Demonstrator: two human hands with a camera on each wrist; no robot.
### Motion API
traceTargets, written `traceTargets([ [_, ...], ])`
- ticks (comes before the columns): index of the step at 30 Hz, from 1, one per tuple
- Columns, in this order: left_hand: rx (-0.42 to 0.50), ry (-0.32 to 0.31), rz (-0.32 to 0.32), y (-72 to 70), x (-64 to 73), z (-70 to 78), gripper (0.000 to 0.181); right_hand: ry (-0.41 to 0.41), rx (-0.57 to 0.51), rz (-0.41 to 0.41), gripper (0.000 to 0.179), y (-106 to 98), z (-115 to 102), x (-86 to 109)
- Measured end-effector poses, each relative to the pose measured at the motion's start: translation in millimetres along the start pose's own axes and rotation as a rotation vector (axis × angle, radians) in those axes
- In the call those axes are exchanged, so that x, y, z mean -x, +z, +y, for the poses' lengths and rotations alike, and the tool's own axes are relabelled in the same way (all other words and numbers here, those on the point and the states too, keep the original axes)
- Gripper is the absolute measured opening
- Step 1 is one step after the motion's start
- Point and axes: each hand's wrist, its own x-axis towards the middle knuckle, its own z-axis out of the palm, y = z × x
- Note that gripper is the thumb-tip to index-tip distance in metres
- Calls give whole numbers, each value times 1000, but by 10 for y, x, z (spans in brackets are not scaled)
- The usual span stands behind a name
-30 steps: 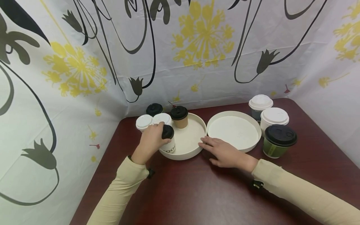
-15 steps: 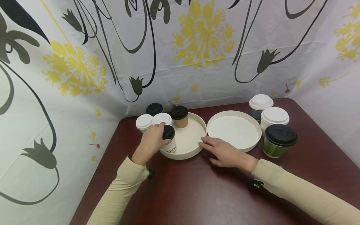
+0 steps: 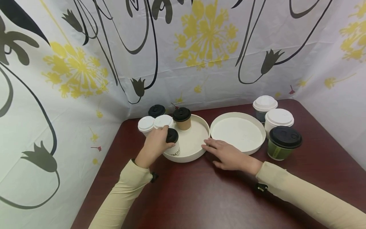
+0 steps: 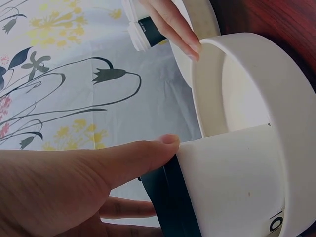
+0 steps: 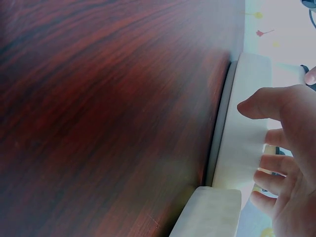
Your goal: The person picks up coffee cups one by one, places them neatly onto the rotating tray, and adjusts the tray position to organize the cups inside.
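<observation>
In the head view, a white paper coffee cup (image 3: 175,150) with a black lid (image 4: 170,197) stands at the front left of the left round cream tray (image 3: 188,158). My left hand (image 3: 154,144) grips this cup around its lid, thumb along the near side and fingers behind. In the left wrist view the cup's lower part sits within the tray wall. My right hand (image 3: 227,156) touches that tray's right rim with extended fingertips; its thumb lies apart from the others. A brown coffee cup (image 3: 183,123) with a black lid stands at the back of the same tray.
Left of the tray are two white-lidded cups (image 3: 146,124) and a black-lidded cup (image 3: 156,110). A second round tray (image 3: 238,135) stands right beside the first. Along its right side are two white-lidded cups (image 3: 278,118) and a green cup (image 3: 279,150). A patterned cloth (image 3: 206,79) hangs behind.
My left hand and the cup it grips have shifted very slightly to the right. The right hand stays at the tray rim.
</observation>
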Motion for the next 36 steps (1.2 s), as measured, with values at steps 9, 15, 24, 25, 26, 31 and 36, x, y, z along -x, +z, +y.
traceTargets([
  [9,-8,-1,0,4,7,-2,75,2,0,-5,74,-1,-1,-4],
  [15,-26,-16,-15,6,6,9,74,3,-11,-5,73,-5,-7,-7],
  [24,-38,-33,-18,6,5,20,76,-1,3,1,74,-3,-6,-1],
  [25,-39,-33,-16,5,6,21,76,-1,5,3,74,-2,-7,-1],
  [26,-40,-33,-15,5,7,21,76,-2,7,4,74,0,-7,0],
  [31,-49,-29,-15,-1,14,22,76,-7,4,13,75,1,-12,2],
  [36,-84,-25,-13,-25,25,37,77,-8,10,21,75,13,-7,5],
])
